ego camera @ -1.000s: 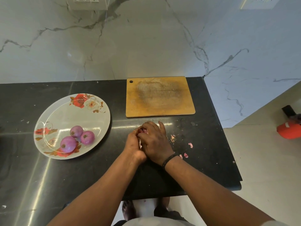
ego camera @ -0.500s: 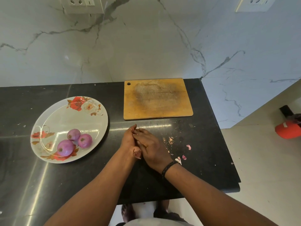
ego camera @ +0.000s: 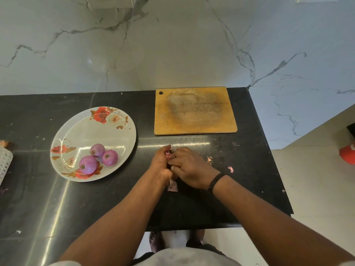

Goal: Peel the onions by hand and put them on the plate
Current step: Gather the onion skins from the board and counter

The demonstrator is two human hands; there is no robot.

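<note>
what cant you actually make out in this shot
Head view, the only one:
- Onion being peeled: only a pink sliver shows between the left hand and right hand; its size and how much skin remains are hidden.
- Object at the left edge: cut off by the frame, unidentifiable.
- Red object on the floor: cut off at the right edge.

Even, soft daylight-like illumination, moderately bright; long pale glare streaks across the glossy black stone tabletop (ego camera: pixel 57 198), sheen on the round white floral plate (ego camera: pixel 80 131); faint shadows; wide-angle bending at the edges; slight softness overall, foreground forearms blurred.
</note>
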